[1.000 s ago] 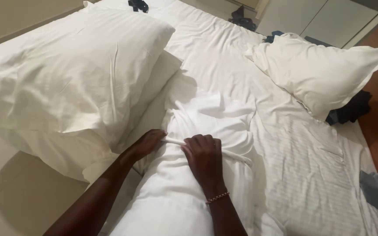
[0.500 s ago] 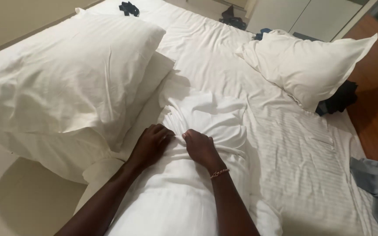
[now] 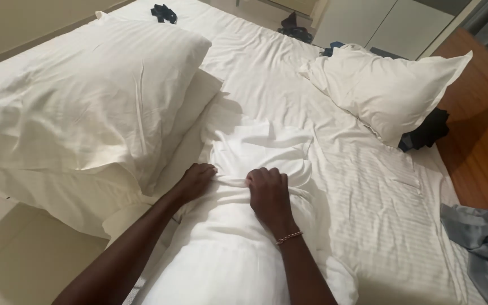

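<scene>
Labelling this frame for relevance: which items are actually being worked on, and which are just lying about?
In hand:
left hand and right hand, both gripping the bunched edge of the white pillowcase
pillow inside it

Lying about:
big pillow
far pillow
bed sheet
dark cloth by the bed edge
grey-blue garment
small dark item

The grey cloth [image 3: 484,248] runs off the right edge; both forearms (elbows unseen) leave the bottom.

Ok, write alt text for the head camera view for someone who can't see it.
Both hands, left hand and right hand, grip a bunched white pillowcase on a pillow lying on a white bed. Two more white pillows lie nearby.
</scene>
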